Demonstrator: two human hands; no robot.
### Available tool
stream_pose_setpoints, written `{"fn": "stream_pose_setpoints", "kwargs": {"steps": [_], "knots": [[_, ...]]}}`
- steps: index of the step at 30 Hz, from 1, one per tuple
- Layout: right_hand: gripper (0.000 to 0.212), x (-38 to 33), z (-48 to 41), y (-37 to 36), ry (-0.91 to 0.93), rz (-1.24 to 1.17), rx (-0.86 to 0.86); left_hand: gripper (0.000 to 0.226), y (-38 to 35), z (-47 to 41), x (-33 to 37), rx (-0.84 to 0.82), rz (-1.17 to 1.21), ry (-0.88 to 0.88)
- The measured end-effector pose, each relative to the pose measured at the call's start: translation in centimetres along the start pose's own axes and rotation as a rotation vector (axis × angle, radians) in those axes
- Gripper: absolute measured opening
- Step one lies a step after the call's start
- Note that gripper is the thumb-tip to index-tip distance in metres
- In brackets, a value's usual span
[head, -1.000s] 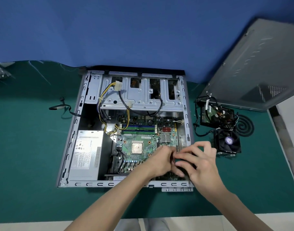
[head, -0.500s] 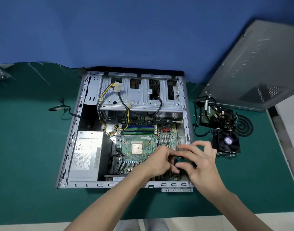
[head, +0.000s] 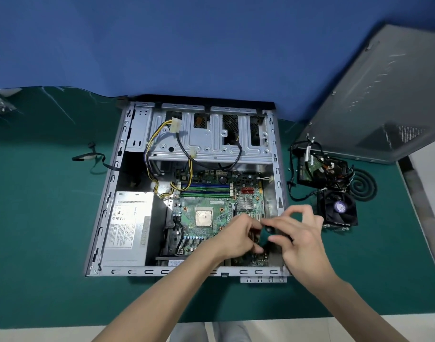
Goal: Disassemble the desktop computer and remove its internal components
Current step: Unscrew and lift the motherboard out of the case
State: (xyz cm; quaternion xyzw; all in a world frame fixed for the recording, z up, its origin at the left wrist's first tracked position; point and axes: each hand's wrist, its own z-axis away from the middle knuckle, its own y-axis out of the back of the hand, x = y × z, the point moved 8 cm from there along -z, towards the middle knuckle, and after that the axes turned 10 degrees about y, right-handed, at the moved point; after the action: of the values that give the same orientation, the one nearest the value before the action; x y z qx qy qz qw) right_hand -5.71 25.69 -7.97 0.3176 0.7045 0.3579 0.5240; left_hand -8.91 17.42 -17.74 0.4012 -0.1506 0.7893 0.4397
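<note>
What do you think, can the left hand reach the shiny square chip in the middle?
Probably yes. The left hand is just right of the square chip, which lies bare on the green board with nothing lying over it.

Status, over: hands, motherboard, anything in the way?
Left hand and right hand together over motherboard, near right corner; grip unclear. Motherboard seated in case. Cables cross its far edge.
</note>
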Motion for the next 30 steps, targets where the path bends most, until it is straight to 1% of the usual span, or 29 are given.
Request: {"fn": "stream_pose_setpoints", "kwargs": {"steps": [3,5,6,8,9,12,15,17,18,20,21,23,25,26,28,30], "knots": [[0.019,-0.5,0.0,0.0,0.032,0.045,-0.006,0.018,0.2,-0.2,0.0,0.045,-0.037,0.007],[0.018,-0.6,0.0,-0.1,0.036,0.065,-0.018,0.023,0.4,-0.1,0.2,0.092,-0.095,0.001],[0.020,-0.6,0.0,-0.2,0.029,0.065,-0.023,0.022,0.4,-0.1,0.3,0.080,-0.091,-0.003],[0.030,-0.5,0.1,-0.3,0.018,0.071,-0.042,0.028,0.2,-0.2,0.1,0.021,-0.009,-0.003],[0.031,-0.7,0.1,-0.3,0.025,0.086,-0.049,0.027,0.2,-0.3,0.0,0.012,0.025,0.001],[0.031,-1.1,-0.1,-0.4,0.048,0.158,-0.079,0.021,0.5,-0.3,0.2,0.061,-0.001,0.003],[0.028,-1.5,-0.3,-0.3,0.080,0.208,-0.072,0.025,0.8,-0.4,-0.1,0.124,-0.130,0.050],[0.021,-1.9,-0.5,0.6,0.105,0.224,-0.016,0.026,1.7,-0.7,-0.8,0.178,-0.299,0.113],[0.018,-2.0,-0.7,1.3,0.115,0.232,0.025,0.023,2.1,-0.8,-1.1,0.178,-0.391,0.148],[0.017,-2.0,-1.1,2.6,0.119,0.246,0.108,0.019,2.2,-1.2,-1.9,0.097,-0.558,0.195],[0.017,-1.9,-1.4,3.1,0.114,0.251,0.153,0.015,1.8,-1.5,-2.0,0.038,-0.615,0.189],[0.016,-1.4,-2.0,3.7,0.076,0.238,0.245,0.010,0.4,-1.9,-1.8,-0.092,-0.677,0.131],[0.014,-0.5,-2.4,3.6,0.003,0.183,0.322,0.018,-1.3,-2.2,-1.5,-0.173,-0.772,0.062],[0.014,0.0,-2.6,3.5,-0.029,0.152,0.353,0.017,-2.1,-2.4,-1.4,-0.190,-0.831,0.028],[0.016,0.9,-2.8,3.0,-0.076,0.100,0.400,0.004,-3.1,-2.7,-1.5,-0.201,-0.937,-0.024],[0.019,1.5,-3.0,2.5,-0.100,0.059,0.447,0.019,-3.6,-2.8,-1.7,-0.194,-0.962,-0.045]]}}
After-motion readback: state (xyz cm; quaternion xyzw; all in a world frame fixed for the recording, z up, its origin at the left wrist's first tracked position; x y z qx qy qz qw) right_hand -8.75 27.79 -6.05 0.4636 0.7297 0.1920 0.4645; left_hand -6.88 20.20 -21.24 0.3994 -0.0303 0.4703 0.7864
